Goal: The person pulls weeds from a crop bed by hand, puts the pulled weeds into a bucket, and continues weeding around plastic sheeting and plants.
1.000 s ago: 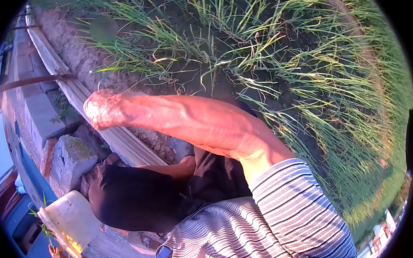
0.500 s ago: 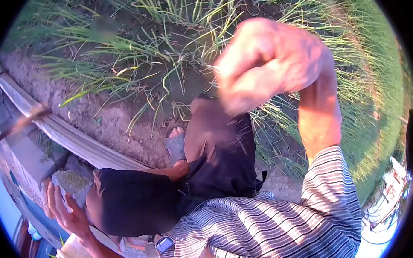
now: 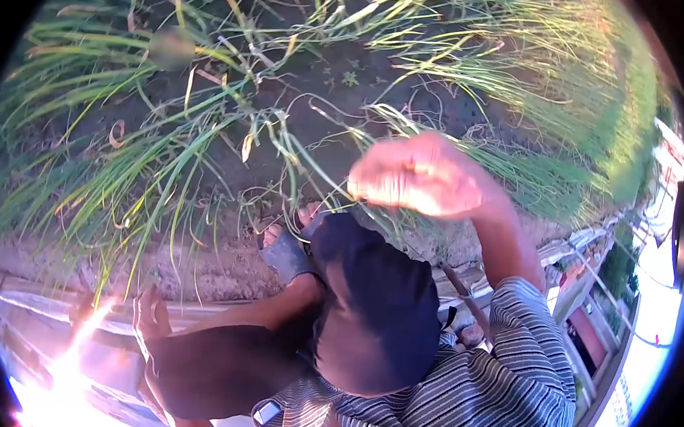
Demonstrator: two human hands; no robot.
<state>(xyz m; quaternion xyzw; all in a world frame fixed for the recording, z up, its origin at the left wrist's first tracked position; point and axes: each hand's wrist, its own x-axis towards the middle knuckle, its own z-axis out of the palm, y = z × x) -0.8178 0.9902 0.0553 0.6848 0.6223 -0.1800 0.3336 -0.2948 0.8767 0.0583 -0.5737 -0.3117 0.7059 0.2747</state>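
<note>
My right hand [image 3: 424,177] is raised in front of the green onion-like plants [image 3: 284,146], blurred by motion. Its fingers are curled and pressed together; what they hold, if anything, I cannot make out. One long green leaf runs close to the fingertips, but whether it touches them is unclear. At the lower left, my left hand [image 3: 151,312] shows partly past my bent knee, fingers apart and nothing seen in them. My dark trouser knees [image 3: 376,306] and a sandalled foot [image 3: 285,255] lie below the leaves.
Bare soil [image 3: 202,276] borders the plants. A pale low edging [image 3: 223,309] runs behind my legs. A brown stick-like piece [image 3: 464,291] stands right of my knee. Bright glare [image 3: 68,377] hides the lower left. Buildings show at the far right.
The view has tilted and shifted toward the plants. My right hand sits lower in view, its fingers still curled. My left hand has moved up beside the knee and is less visible.
</note>
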